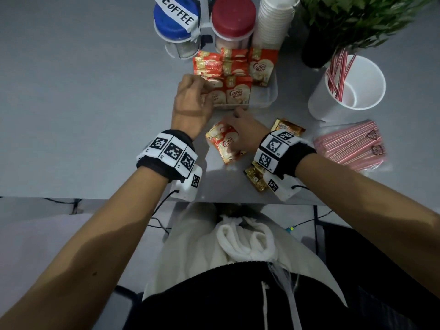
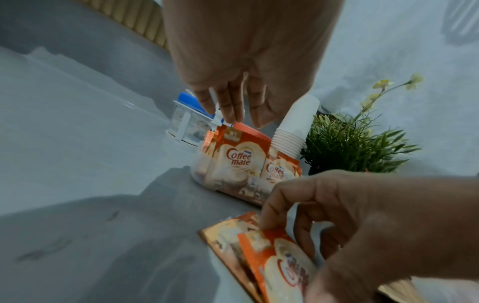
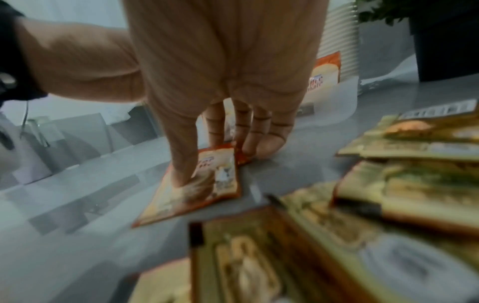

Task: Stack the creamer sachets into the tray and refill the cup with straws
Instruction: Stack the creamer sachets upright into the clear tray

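**Sorting creamer sachets at the tray**

Reaching my left hand [image 1: 190,101] over the near-left corner of the clear plastic tray [image 1: 270,96]. Fingertips [image 2: 230,114] point down onto the top edge of an upright red-and-cream Coffee mate sachet [image 2: 238,157] in the tray. Fingers are nearly straight; from the wrist view they touch it, not wrapped round it.

My right hand [image 1: 242,129] is down on the loose red-and-cream creamer sachets [image 1: 222,141] lying on the grey table [image 1: 83,91], just in front of the tray. Thumb [image 3: 184,160] presses on the top sachet, the other fingers are curled down at its far edge, so I'm pinching it. It lies flat on the table.

Tray state: several sachets in it, some upright, some leaning at the back.

White paper cup [image 1: 347,89] stands right of the tray, a few red-and-white striped straws [image 1: 339,72] leaning inside. Clear bag of striped straws [image 1: 350,146] lies flat on the table nearer me than the cup. Gold sachets [image 3: 404,194] lie beside my right wrist.

Behind the tray: blue-lidded jar labelled COFFEE [image 1: 176,20], red-lidded jar [image 1: 233,20], stack of white paper cups [image 1: 273,22], green potted plant [image 1: 357,17].
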Tool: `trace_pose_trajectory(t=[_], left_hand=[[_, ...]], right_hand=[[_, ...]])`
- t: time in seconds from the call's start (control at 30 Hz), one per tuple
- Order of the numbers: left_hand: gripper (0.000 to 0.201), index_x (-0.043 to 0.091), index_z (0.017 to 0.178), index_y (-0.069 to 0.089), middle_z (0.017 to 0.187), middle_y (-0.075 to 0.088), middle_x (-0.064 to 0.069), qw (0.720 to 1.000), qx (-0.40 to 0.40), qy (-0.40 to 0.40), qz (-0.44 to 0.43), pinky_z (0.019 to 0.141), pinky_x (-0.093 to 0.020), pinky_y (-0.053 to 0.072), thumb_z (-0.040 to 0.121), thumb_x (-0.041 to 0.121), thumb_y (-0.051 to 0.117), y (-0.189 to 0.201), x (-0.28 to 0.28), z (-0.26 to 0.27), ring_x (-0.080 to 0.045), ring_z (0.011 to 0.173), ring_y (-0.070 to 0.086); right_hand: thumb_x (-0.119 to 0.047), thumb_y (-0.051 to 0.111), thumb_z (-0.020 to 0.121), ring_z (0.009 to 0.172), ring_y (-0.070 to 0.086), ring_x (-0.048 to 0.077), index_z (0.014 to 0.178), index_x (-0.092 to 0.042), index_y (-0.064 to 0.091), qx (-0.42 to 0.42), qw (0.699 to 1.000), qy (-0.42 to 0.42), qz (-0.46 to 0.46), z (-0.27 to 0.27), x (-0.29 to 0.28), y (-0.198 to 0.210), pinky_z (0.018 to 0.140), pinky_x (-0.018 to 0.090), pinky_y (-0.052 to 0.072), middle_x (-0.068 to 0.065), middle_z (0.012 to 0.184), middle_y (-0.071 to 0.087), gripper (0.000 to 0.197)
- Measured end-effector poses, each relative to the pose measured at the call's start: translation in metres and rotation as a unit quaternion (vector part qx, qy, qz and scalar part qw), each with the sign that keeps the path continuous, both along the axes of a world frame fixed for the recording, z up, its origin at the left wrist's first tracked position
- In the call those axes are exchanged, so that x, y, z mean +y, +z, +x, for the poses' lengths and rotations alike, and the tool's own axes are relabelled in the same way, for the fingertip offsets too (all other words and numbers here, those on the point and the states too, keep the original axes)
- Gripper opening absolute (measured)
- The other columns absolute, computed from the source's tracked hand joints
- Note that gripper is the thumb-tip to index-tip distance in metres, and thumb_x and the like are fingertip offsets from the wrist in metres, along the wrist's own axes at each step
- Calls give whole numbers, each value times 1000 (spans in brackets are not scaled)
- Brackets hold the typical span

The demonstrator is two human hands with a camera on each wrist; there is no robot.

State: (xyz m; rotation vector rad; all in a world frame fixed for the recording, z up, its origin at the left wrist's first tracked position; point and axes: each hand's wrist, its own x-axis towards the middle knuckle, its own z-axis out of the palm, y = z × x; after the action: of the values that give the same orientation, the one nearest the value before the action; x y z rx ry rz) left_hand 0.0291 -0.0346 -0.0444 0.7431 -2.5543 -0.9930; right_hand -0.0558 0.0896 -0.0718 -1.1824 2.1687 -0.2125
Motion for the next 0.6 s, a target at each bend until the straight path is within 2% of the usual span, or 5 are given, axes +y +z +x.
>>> trace_pose_trajectory(t=[0.17, 0.3, 0.4, 0.5, 0.6], left_hand=[[20, 2, 100, 61, 109, 52, -17, 999, -23, 46, 14, 82, -14, 34, 86, 7, 48, -4, 2, 8, -25, 103, 51], [13, 7, 95, 60, 92, 60, -10, 990, -61, 20, 126, 79, -30, 45, 90, 17, 54, -5, 5, 11, -22, 86, 56], [15, 14, 88, 58, 86, 61, -7, 970, -83, -5, 230, 74, -35, 48, 91, 28, 57, -7, 9, 13, -20, 81, 57], [14, 14, 80, 54, 86, 60, -9, 959, -76, -7, 273, 69, -32, 48, 91, 23, 57, -7, 11, 15, -21, 78, 58], [18, 14, 81, 53, 87, 60, -12, 960, -63, 21, 271, 69, -37, 51, 81, 31, 58, -7, 6, 16, -27, 78, 60]], right_hand=[[-10, 64, 81, 120, 48, 27, 126, -9, 51, -1, 1000, -14, -27, 0, 2, 0, 94, 29, 38, 12, 129, 52, 47], [-11, 61, 82, 87, 54, 17, 89, -11, 62, -76, 987, -82, -112, -10, 0, 14, 64, 22, 33, 4, 91, 59, 7], [-14, 68, 80, 69, 46, 1, 68, -25, 52, -131, 963, -146, -187, -17, -5, 20, 66, 20, 35, -9, 74, 49, 22], [-12, 67, 81, 59, 48, -5, 76, -17, 54, -152, 947, -181, -216, -18, -12, 24, 52, 6, 35, -9, 74, 48, 14], [-5, 61, 85, 47, 56, -2, 79, -18, 53, -184, 928, -232, -226, -18, -16, 23, 48, 12, 47, -5, 68, 54, 16]])
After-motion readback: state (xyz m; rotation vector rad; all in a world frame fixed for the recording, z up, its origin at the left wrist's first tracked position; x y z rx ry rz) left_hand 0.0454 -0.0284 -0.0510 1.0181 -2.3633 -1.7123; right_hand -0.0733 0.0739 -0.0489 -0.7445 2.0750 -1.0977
